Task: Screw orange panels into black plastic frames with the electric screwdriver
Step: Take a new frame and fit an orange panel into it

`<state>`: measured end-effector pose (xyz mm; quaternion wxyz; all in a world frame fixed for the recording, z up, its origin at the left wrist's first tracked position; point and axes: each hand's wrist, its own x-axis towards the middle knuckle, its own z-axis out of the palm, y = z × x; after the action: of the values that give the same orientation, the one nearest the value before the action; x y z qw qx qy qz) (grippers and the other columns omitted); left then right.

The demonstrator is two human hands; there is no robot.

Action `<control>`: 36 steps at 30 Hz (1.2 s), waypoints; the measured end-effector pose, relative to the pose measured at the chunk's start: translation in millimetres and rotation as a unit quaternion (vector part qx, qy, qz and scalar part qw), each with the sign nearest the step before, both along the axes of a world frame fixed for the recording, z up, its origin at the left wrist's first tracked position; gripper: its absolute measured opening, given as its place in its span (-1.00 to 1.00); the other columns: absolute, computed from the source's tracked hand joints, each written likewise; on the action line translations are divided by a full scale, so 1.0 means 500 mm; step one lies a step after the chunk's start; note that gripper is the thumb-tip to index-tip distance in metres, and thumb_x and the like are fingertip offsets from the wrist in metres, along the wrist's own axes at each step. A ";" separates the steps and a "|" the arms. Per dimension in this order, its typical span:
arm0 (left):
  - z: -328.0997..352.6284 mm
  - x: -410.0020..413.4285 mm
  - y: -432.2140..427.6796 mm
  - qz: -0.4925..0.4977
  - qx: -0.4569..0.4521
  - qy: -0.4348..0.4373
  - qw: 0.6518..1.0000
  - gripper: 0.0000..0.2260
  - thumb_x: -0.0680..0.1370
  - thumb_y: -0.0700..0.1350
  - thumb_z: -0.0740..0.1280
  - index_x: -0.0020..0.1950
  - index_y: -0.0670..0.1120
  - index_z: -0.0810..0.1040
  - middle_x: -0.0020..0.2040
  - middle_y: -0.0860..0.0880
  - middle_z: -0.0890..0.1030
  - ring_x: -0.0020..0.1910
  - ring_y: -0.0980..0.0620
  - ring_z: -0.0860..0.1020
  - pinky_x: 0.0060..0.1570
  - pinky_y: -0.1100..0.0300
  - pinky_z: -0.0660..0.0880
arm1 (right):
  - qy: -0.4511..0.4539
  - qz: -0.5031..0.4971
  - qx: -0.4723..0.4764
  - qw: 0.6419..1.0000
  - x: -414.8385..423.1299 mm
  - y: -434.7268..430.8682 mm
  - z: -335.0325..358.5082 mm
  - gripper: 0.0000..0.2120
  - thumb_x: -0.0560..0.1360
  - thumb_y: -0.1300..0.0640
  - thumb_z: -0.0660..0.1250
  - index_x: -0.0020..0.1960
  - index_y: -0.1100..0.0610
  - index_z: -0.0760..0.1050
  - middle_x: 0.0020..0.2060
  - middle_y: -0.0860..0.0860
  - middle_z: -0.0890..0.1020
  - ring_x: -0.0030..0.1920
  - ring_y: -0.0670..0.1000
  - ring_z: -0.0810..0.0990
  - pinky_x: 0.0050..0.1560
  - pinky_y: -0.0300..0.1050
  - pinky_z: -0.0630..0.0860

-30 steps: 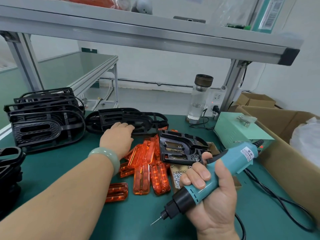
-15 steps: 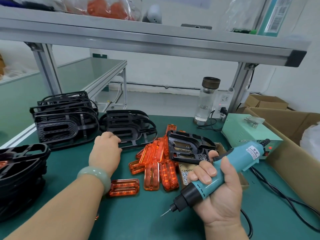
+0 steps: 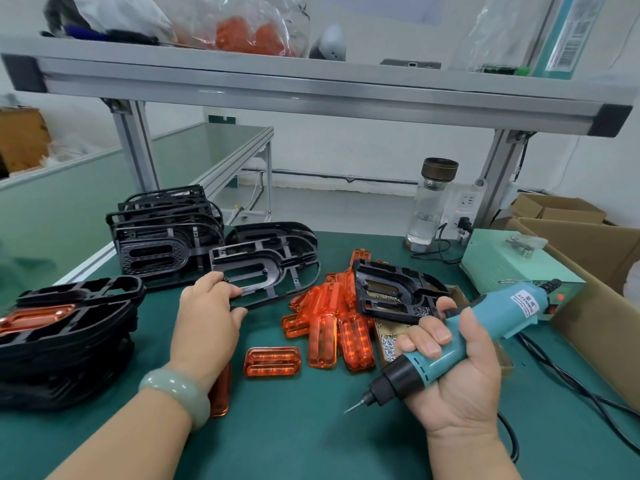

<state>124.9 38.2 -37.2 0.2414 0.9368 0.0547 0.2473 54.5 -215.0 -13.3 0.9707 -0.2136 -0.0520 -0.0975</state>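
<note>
In the middle of the frame, the left hand (image 3: pixel 207 313) grips the near left edge of a black, D-shaped plastic frame (image 3: pixel 266 268). Its fingers are curled over the rim and the thumb sits below it. The frame is tilted, its far end resting against another black frame behind it. A pale green bangle (image 3: pixel 176 393) circles the left wrist.

At lower right, the right hand (image 3: pixel 453 372) is wrapped tightly round the barrel of a teal electric screwdriver (image 3: pixel 491 320), all fingers closed on it. The black nose and thin bit point down to the lower left, clear of the dark green table mat (image 3: pixel 311 445).

Between the two hands lies a loose heap of translucent orange rectangular panels (image 3: pixel 332 317). One single orange panel (image 3: pixel 272 362) lies flat just in front of the heap, and another shows partly under the left wrist. Just right of the heap, a further black frame (image 3: pixel 391 292) lies above a small tray of silver screws (image 3: pixel 388 341).

At upper left, a stack of black frames (image 3: pixel 162 237) stands on edge. At the left edge, a second pile of frames (image 3: pixel 69 341) has an orange panel seated in the top one.

At right sit a pale green power box (image 3: pixel 502 265), a clear glass bottle (image 3: pixel 429 206) and an open cardboard box (image 3: pixel 606 268).
</note>
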 end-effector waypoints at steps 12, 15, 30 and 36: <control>0.025 -0.119 -0.028 -0.079 0.022 -0.058 0.995 -0.70 0.26 -0.34 0.55 -0.05 -0.17 0.64 0.24 -0.14 0.53 0.08 -0.20 0.49 0.14 0.12 0.33 | -0.001 -0.035 -0.013 0.999 -0.008 -0.004 0.008 -0.86 0.45 -0.01 0.23 -0.15 0.03 0.52 -0.50 -0.14 0.38 -0.54 -0.16 0.37 -0.41 -0.27 0.46; 0.026 -0.149 -0.030 -0.095 0.026 -0.060 0.993 -0.67 0.21 -0.34 0.58 -0.07 -0.17 0.64 0.21 -0.14 0.53 0.03 -0.17 0.51 0.09 0.11 0.37 | -0.017 -0.056 -0.024 0.998 -0.012 -0.008 0.012 -0.85 0.50 0.00 0.20 -0.12 0.02 0.51 -0.49 -0.14 0.38 -0.53 -0.17 0.38 -0.37 -0.30 0.46; 0.003 -0.258 -0.036 -0.189 0.030 0.068 0.979 -0.66 0.15 -0.17 0.63 -0.15 0.04 0.66 0.14 0.10 0.57 0.04 -0.05 0.55 0.06 0.16 0.38 | -0.088 -0.155 -0.100 0.979 -0.033 -0.051 0.039 -0.77 0.55 0.00 0.06 -0.10 -0.04 0.48 -0.49 -0.17 0.40 -0.49 -0.16 0.36 -0.29 -0.31 0.41; -0.001 -0.284 -0.041 -0.232 0.033 0.121 0.965 -0.73 0.42 0.12 0.39 0.11 0.25 0.53 0.20 0.44 0.14 0.33 0.29 0.21 0.32 0.36 0.18 | -0.082 -0.131 -0.097 0.983 -0.030 -0.042 0.033 -0.78 0.54 0.00 0.09 -0.11 -0.03 0.49 -0.50 -0.17 0.40 -0.50 -0.17 0.37 -0.31 -0.30 0.42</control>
<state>-17.0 17.6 -37.8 0.2531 0.9541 -0.1435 0.0710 39.5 -236.0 3.5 0.9168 -0.3026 -0.1118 -0.2352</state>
